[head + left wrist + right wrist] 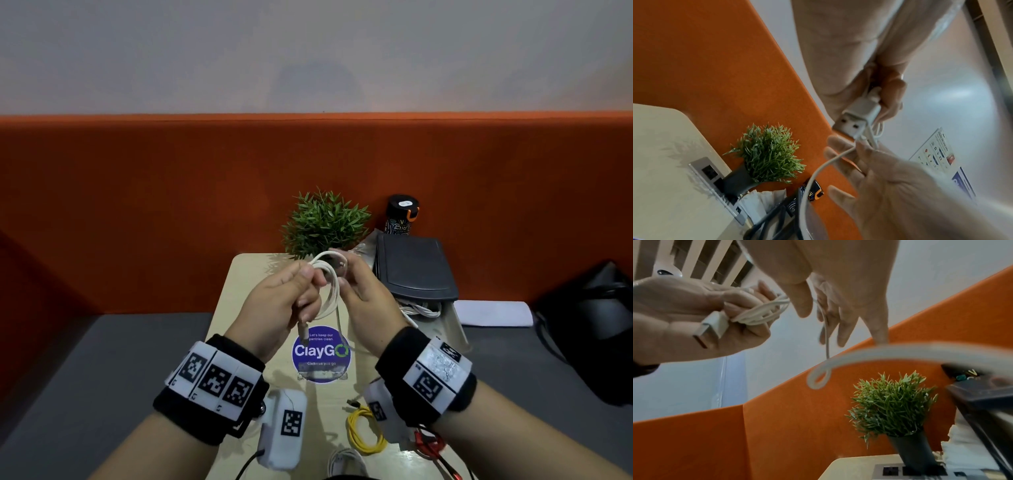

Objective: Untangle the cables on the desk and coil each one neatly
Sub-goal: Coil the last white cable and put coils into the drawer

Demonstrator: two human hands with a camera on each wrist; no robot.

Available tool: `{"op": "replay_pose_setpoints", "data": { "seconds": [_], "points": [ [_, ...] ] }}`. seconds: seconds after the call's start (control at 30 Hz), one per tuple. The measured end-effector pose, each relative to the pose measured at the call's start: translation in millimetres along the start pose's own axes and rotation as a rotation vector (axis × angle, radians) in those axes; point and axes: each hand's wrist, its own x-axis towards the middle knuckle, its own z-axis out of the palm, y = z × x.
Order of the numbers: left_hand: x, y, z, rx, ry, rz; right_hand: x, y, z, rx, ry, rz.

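Above the beige desk (236, 294), my left hand (291, 298) grips a bunch of loops of a white cable (330, 284). Its USB plug (303, 334) sticks out below the fist, and shows close up in the left wrist view (855, 118) and the right wrist view (710, 327). My right hand (363, 291) is just to the right and pinches the loose strand at the top of the loop, its other fingers extended (842, 324). A free length of cable (900, 350) sags below it. A yellow coiled cable (363, 431), a red cable (431, 445) and another white cable (342, 462) lie near the desk's front edge.
A potted green plant (325, 222), a patterned bottle (400, 214) and a black tray (414, 267) stand at the back against the orange partition (137, 205). More white cable (421, 310) lies beneath the tray. A blue round sticker (322, 353) marks mid-desk. A black bag (599, 325) sits right.
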Motion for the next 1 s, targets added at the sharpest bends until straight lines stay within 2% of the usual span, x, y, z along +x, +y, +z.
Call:
{"op": "replay_pose_setpoints", "data": {
  "seconds": [0.1, 0.13, 0.23, 0.33, 0.43, 0.53, 0.63, 0.83, 0.9, 1.0],
  "points": [
    [0.7, 1.1, -1.1, -0.085, 0.013, -0.002, -4.9, 1.6, 11.3, 0.214, -0.002, 0.094],
    [0.8, 1.6, -1.5, -0.104, 0.020, -0.002, -7.7, 2.6, 14.0, 0.210, -0.034, 0.129],
    [0.9, 2.1, -3.3, -0.153, 0.045, 0.019, -15.1, 3.6, 18.1, -0.079, -0.228, 0.143],
    [1.8, 1.9, -4.5, -0.096, 0.078, 0.068, -23.1, -1.9, 20.3, -0.451, -0.392, 0.049],
    [1.6, -2.0, -4.9, 0.161, 0.146, 0.121, -27.6, -13.5, 18.1, -0.664, -0.398, -0.065],
    [0.5, -7.0, -5.3, 0.343, 0.151, 0.152, -28.8, -19.8, 11.6, -0.762, -0.398, -0.141],
    [1.8, -13.9, -11.4, 0.581, 0.138, 0.232, -33.0, -29.3, 6.3, -0.781, -0.428, -0.190],
    [-3.1, -21.5, -14.6, 0.856, -0.004, 0.261, -25.7, -50.0, -15.7, -0.631, -0.371, -0.264],
    [-4.6, -24.5, -13.9, 0.829, -0.032, 0.250, -19.5, -51.3, -24.6, -0.570, -0.359, -0.267],
    [-7.4, -24.7, -10.6, 0.612, -0.075, 0.147, -12.1, -50.1, -35.3, -0.478, -0.338, -0.278]
  ]
}}
